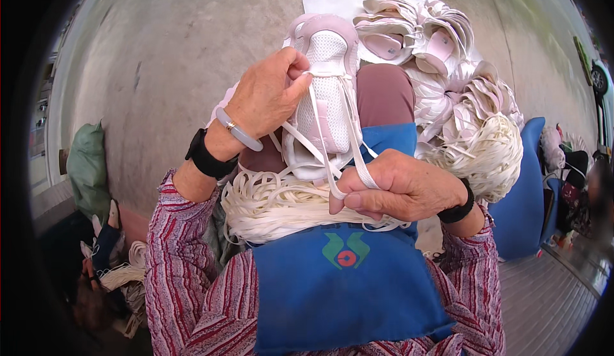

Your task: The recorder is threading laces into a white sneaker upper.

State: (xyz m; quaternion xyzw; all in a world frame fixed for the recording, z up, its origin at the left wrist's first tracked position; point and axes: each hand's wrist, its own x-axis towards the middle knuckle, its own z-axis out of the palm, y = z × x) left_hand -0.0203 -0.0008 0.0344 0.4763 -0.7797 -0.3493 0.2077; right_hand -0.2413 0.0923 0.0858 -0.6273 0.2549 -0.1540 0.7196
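A white mesh shoe upper (323, 52) with pale pink trim lies across my lap, its toe pointing away from me. A flat white shoelace (318, 123) is threaded through the eyelets near its toe. My left hand (272, 91) is closed at the left side of the upper, thumb and finger pinching the lace by an eyelet. My right hand (400, 186) is closed in a fist below the upper, with the lace looped round its fingers and drawn toward me. A thick bundle of cream-white laces (281, 209) rests on my lap under the upper.
Stacked white and pink shoe uppers (441, 43) sit at the far right, beside another bundle of laces (486, 154). A blue chair (521, 196) stands at right. On the left are a green sack (88, 167) and another person's legs (105, 247) near more laces.
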